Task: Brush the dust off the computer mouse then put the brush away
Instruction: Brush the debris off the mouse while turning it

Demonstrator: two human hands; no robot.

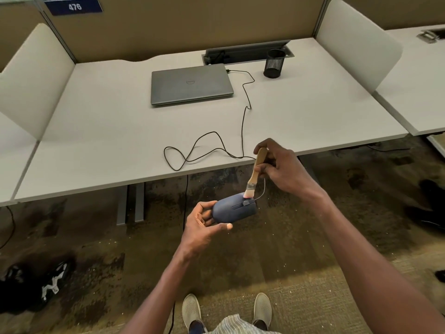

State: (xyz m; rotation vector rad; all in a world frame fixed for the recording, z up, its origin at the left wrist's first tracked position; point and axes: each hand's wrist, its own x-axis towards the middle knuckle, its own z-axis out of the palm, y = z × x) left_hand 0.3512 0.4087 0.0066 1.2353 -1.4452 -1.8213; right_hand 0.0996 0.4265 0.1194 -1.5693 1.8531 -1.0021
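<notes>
A dark blue-grey wired computer mouse (234,209) is held in the air in front of the desk edge, above the carpet. My left hand (204,221) grips its rear end, thumb underneath. My right hand (280,165) grips the wooden handle of a small paint brush (255,174). The brush points down and its pale bristles touch the top of the mouse near the scroll wheel. The mouse cable (216,145) runs up over the desk edge and loops across the desk to the laptop.
On the white desk (108,131) lie a closed grey laptop (191,84) and, at the back right, a black mesh pen cup (274,63) beside an open cable tray. White side panels flank the desk. Dark bags lie on the carpet at left and right.
</notes>
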